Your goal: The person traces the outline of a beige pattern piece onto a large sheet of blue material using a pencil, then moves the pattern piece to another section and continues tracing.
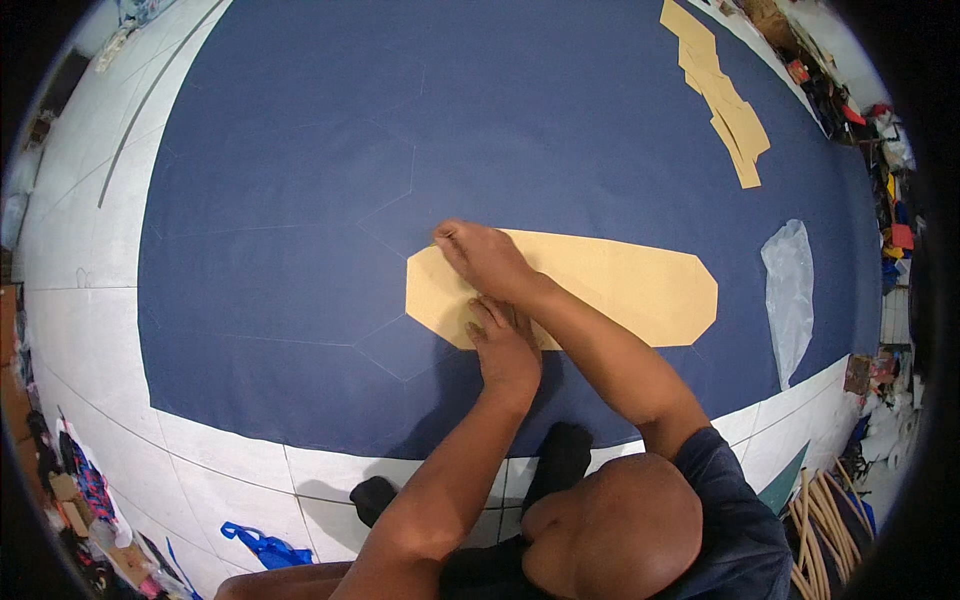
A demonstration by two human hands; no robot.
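Near the middle of a dark blue cloth [280, 170], we have a long yellow template [620, 290] with cut-off corners lying flat. Our left hand [508, 350] rests on it by its lower edge, toward the left end, fingers spread and grasping nothing. Just beyond, our right hand [485, 262] sits at the template's upper left edge with fingers curled in; we cannot tell whether they grip something, as the tips are blurred. Thin pale lines [412, 165] run over the cloth, some meeting the template's left corners. Well apart from our hands, at the far right, we see overlapping yellow pieces [715, 75] and, nearer, a translucent plastic sheet [790, 300]. White tiled floor [220, 435] shows around the cloth.
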